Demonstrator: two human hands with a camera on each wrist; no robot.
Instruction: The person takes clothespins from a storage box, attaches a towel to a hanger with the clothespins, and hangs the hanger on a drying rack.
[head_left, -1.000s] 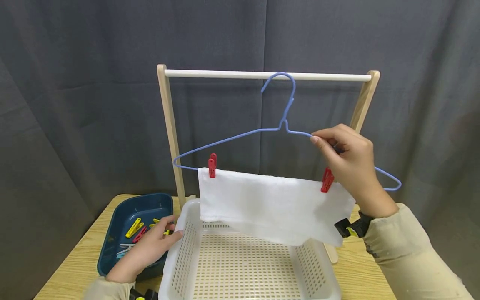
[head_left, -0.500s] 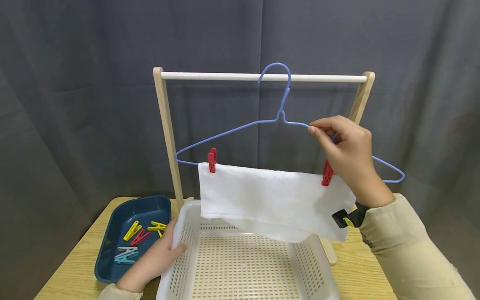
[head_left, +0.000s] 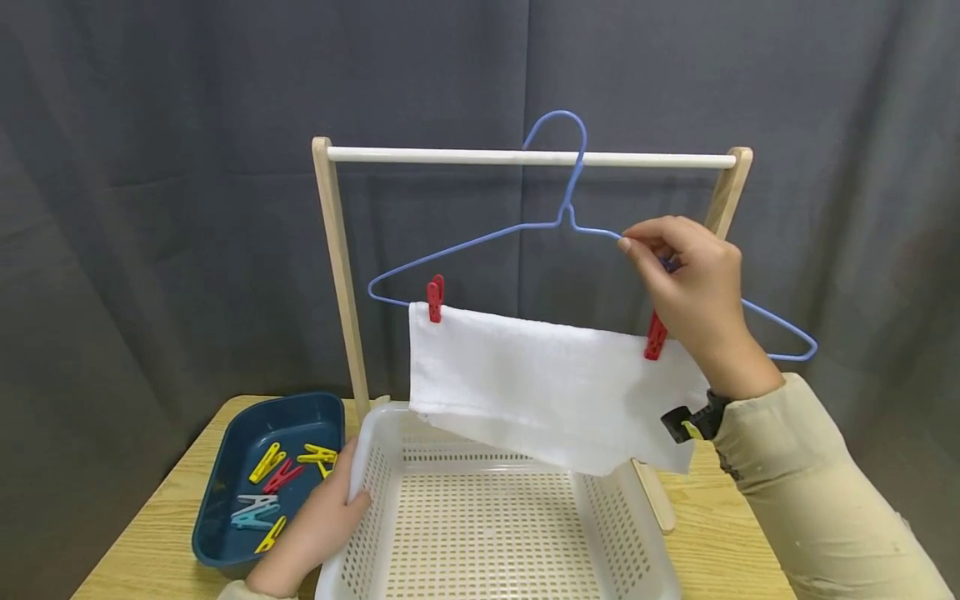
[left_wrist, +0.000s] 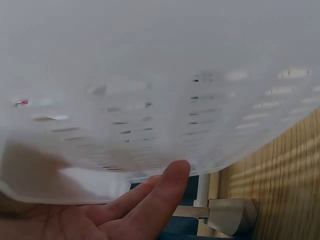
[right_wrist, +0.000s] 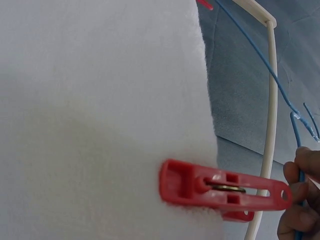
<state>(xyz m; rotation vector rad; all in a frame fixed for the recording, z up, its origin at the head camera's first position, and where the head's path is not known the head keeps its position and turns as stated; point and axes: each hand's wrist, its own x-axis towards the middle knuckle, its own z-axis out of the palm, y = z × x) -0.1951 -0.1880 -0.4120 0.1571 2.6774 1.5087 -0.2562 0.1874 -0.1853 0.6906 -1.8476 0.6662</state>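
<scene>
My right hand (head_left: 690, 279) pinches the right shoulder of a blue wire hanger (head_left: 465, 244) between thumb and fingers. The hanger's hook rises above the white rail (head_left: 435, 156), one side in front of it, the tip end behind it. A white towel (head_left: 525, 375) hangs from the lower wire under two red clothespins, the left pin (head_left: 434, 300) and the right pin (right_wrist: 225, 190), the latter partly covered by my hand in the head view. My left hand (head_left: 326, 517) grips the left side of a white perforated basket (head_left: 487, 533), thumb inside the rim.
A dark blue tray (head_left: 217, 492) on the left holds yellow, red and pale clothespins. The rail spans two wooden posts, the left post (head_left: 341, 283) among them, behind the basket. Everything stands on a wooden table (head_left: 723, 533) before a grey curtain (head_left: 187, 208).
My right hand has raised the hanger and towel, lifting the hook above the rail with its tip now behind it. My left hand has settled its grip on the basket's side.
</scene>
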